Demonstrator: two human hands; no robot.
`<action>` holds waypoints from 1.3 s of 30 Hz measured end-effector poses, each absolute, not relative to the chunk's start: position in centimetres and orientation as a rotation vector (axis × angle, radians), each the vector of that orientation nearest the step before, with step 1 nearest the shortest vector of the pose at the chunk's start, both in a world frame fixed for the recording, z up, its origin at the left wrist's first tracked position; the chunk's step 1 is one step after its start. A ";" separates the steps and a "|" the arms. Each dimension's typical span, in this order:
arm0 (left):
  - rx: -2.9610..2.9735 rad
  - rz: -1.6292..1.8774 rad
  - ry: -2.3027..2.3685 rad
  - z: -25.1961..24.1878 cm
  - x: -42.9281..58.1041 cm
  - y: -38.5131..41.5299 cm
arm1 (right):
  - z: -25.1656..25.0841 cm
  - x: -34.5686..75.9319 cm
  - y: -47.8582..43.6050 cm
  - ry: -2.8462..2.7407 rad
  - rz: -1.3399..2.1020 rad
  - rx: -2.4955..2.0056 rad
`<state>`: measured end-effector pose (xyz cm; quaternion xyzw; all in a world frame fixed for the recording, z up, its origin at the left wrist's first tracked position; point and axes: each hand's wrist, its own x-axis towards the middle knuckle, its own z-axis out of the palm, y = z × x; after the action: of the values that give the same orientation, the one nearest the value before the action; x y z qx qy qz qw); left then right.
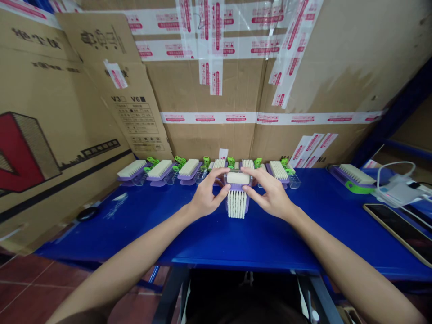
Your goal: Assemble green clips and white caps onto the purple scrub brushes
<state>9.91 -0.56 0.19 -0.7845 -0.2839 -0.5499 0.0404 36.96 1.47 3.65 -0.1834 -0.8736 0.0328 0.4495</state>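
Note:
A purple scrub brush (236, 204) with rows of cream bristles is held over the middle of the blue table, its bristles facing me. At its upper end sits a clear plastic part with a white block (238, 178) in it. My left hand (209, 192) grips the left side of this end, thumb in front and fingers on top. On the right side my right hand (266, 190) pinches it the same way. Behind my hands stands a row of similar brushes (160, 169) with green tags; my hands partly hide the middle ones.
Large cardboard boxes (209, 90) with printed tape wall off the back and left of the blue table (145, 216). To the right lie a brush with a green end (354, 177), a white charger with cables (398, 189) and a phone (401, 229). A black round object (87, 213) lies at left.

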 end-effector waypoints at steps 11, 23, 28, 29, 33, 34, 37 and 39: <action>-2.410 -1.686 -0.885 0.1 9.8 -0.5 | 3.7 36.9 1.4 -2.158 0.106 -0.472; -2.395 -1.682 -0.860 0.4 10.1 -0.7 | 3.7 36.9 1.3 -2.137 0.107 -0.442; -2.406 -1.672 -0.870 0.3 10.0 -0.6 | 3.7 36.8 1.4 -2.124 0.121 -0.421; -2.405 -1.672 -0.873 0.3 9.9 -0.6 | 3.7 36.8 1.4 -2.124 0.122 -0.422; -2.393 -1.674 -0.872 0.2 9.8 -0.6 | 3.5 36.8 1.4 -2.128 0.119 -0.445; -2.395 -1.673 -0.871 0.2 9.8 -0.6 | 3.5 36.8 1.4 -2.129 0.120 -0.453; -2.399 -1.674 -0.862 0.2 9.9 -0.6 | 3.5 36.8 1.4 -2.132 0.120 -0.460; -2.397 -1.676 -0.855 0.2 9.9 -0.5 | 3.5 36.8 1.4 -2.134 0.117 -0.459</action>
<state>9.89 -0.53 0.18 -0.7858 -0.2803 -0.5493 0.0472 36.81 1.45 3.47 -0.1863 -0.8668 0.0476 0.4600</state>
